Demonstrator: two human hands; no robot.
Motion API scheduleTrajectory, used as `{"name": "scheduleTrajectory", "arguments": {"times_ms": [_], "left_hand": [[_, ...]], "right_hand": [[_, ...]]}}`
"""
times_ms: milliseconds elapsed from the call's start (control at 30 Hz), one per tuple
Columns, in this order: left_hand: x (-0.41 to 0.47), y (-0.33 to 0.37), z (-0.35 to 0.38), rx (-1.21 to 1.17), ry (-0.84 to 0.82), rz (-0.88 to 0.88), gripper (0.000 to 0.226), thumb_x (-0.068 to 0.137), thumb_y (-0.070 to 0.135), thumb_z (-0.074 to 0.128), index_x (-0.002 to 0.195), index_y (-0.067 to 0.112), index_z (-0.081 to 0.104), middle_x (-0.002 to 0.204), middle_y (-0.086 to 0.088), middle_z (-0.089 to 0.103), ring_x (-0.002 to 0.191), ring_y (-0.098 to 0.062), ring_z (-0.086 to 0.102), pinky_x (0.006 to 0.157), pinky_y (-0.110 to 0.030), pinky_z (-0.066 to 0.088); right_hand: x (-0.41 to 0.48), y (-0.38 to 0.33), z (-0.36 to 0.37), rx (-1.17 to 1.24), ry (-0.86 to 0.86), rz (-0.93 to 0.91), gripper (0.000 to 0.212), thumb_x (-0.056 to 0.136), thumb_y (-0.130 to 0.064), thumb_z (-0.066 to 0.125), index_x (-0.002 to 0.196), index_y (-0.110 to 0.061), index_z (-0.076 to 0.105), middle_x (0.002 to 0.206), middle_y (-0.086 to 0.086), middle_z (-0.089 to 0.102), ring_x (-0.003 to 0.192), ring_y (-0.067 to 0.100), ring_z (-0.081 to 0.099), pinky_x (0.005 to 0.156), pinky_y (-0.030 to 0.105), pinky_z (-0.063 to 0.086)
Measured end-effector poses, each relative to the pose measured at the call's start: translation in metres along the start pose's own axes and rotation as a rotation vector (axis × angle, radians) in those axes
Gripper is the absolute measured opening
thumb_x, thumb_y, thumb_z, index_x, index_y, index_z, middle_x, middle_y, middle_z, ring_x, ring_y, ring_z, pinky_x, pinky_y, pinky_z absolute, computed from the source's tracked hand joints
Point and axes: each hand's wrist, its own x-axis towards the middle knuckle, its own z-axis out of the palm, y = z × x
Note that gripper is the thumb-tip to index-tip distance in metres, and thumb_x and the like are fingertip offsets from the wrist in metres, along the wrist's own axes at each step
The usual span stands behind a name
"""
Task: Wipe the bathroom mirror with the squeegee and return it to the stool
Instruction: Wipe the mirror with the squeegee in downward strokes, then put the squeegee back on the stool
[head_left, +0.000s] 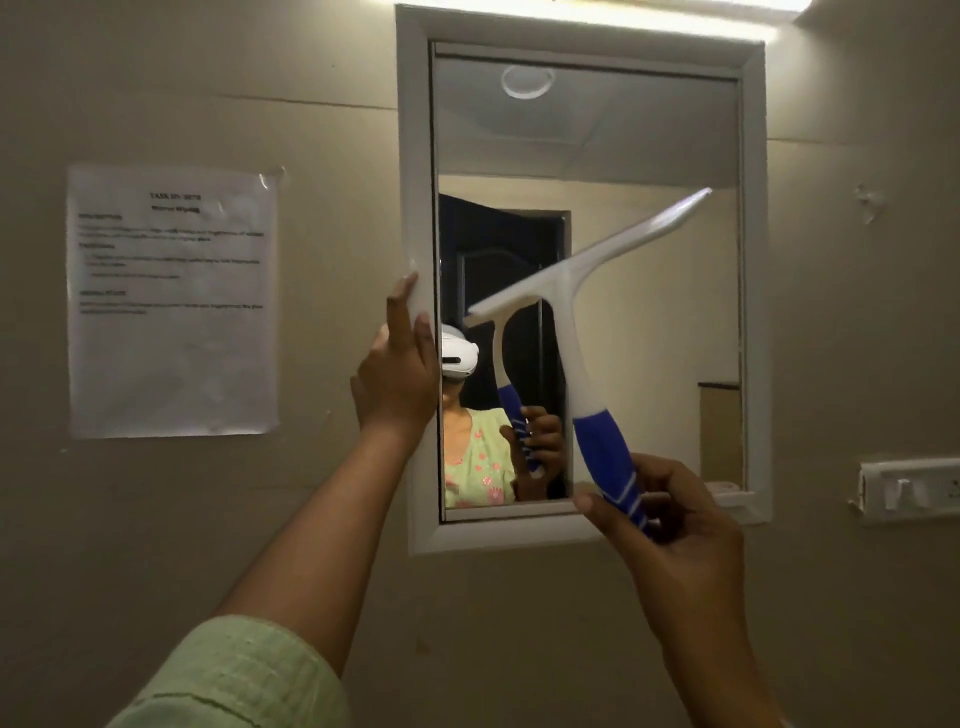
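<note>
I'm gripping the squeegee in my right hand at the mirror, left hand flat on its frame; wiping looks unfinished, return pending.

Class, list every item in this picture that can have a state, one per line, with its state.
White-framed rectangular wall mirror: upright, reflecting the person.
White plastic squeegee with blue grip: raised before the glass, blade tilted, contact unclear.
Left hand: straight fingers rest on the mirror's left frame.
Right hand: holds the blue grip.
Printed paper sheet: taped to wall.
Light strip: lit.
</note>
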Motion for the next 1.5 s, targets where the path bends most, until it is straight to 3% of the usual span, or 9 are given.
{"name": "scheduleTrajectory", "arguments": {"times_ms": [467,700,833,933,1033,1233,1300,1400,1500], "left_hand": [[0.001,0.006,0.000,0.073,0.037,-0.027,0.038,0.098,0.032,0.028,0.136,0.024,0.028,0.057,0.002,0.044,0.041,-0.002,0.029,0.042,-0.019,0.018],[-0.012,0.018,-0.016,0.071,-0.023,-0.119,0.043,0.099,0.032,0.027,0.140,0.018,0.023,0.049,0.005,0.036,0.038,-0.013,0.038,0.041,-0.021,0.023],[-0.068,0.035,-0.044,-0.030,-0.037,-0.248,0.044,0.098,0.038,0.028,0.138,0.021,0.023,0.065,-0.001,0.054,0.051,-0.022,0.054,0.046,-0.025,0.038],[-0.127,0.044,-0.082,-0.132,-0.100,-0.394,0.044,0.093,0.047,0.030,0.133,0.030,0.024,0.096,0.005,0.061,0.079,-0.017,0.064,0.067,-0.037,0.051],[-0.185,0.044,-0.133,-0.100,-0.082,-0.551,0.035,0.094,0.046,0.032,0.127,0.034,0.027,0.102,0.010,0.061,0.082,-0.009,0.064,0.076,-0.042,0.052],[-0.279,0.045,-0.235,0.071,-0.035,-0.784,0.033,0.095,0.032,0.035,0.127,0.025,0.033,0.116,-0.011,0.055,0.090,-0.019,0.060,0.082,-0.039,0.049],[-0.309,0.041,-0.268,0.164,-0.028,-0.823,0.031,0.096,0.023,0.037,0.126,0.018,0.036,0.115,-0.017,0.054,0.086,-0.018,0.057,0.078,-0.024,0.048],[-0.347,0.033,-0.314,0.255,0.012,-0.941,0.031,0.095,0.015,0.038,0.126,0.008,0.037,0.112,-0.026,0.052,0.092,-0.036,0.055,0.079,-0.036,0.047],[-0.376,0.020,-0.354,0.294,0.146,-1.056,0.031,0.096,0.014,0.039,0.125,0.004,0.037,0.107,-0.023,0.052,0.084,-0.031,0.052,0.058,-0.018,0.047]], "right_hand": [[-0.009,-0.020,-0.045,0.033,-0.028,0.040,0.034,0.052,-0.049,0.066,0.084,-0.057,0.059,0.091,-0.022,0.064,0.070,0.007,0.059,0.054,0.028,0.048],[-0.030,-0.018,-0.087,0.162,-0.122,0.157,0.044,0.050,-0.041,0.071,0.091,-0.027,0.064,0.074,0.000,0.066,0.061,0.009,0.059,0.052,0.012,0.050],[-0.046,-0.017,-0.106,0.242,-0.286,0.250,0.039,0.049,-0.038,0.073,0.086,-0.028,0.066,0.075,-0.002,0.066,0.060,0.007,0.059,0.052,0.012,0.050],[-0.061,-0.012,-0.114,0.321,-0.434,0.306,0.033,0.048,-0.036,0.075,0.080,-0.035,0.068,0.075,0.000,0.067,0.061,0.010,0.061,0.055,0.015,0.052],[-0.079,-0.002,-0.114,0.408,-0.549,0.399,0.041,0.045,-0.041,0.082,0.083,-0.030,0.070,0.074,0.003,0.069,0.060,0.011,0.063,0.054,0.017,0.053],[-0.126,0.013,-0.087,0.471,-0.805,0.556,0.034,0.052,-0.026,0.086,0.082,-0.029,0.070,0.067,-0.004,0.067,0.055,0.003,0.058,0.049,0.012,0.045],[-0.140,0.014,-0.073,0.483,-0.904,0.573,0.033,0.053,-0.027,0.083,0.083,-0.024,0.070,0.073,-0.002,0.068,0.062,0.006,0.060,0.056,0.014,0.049],[-0.165,0.018,-0.048,0.465,-1.041,0.605,0.028,0.061,-0.024,0.084,0.086,-0.025,0.070,0.079,-0.001,0.069,0.068,0.009,0.062,0.064,0.019,0.053],[-0.195,0.020,-0.019,0.436,-1.178,0.644,0.021,0.065,-0.028,0.077,0.085,-0.026,0.070,0.077,-0.005,0.068,0.068,0.005,0.061,0.062,0.016,0.049]]}}
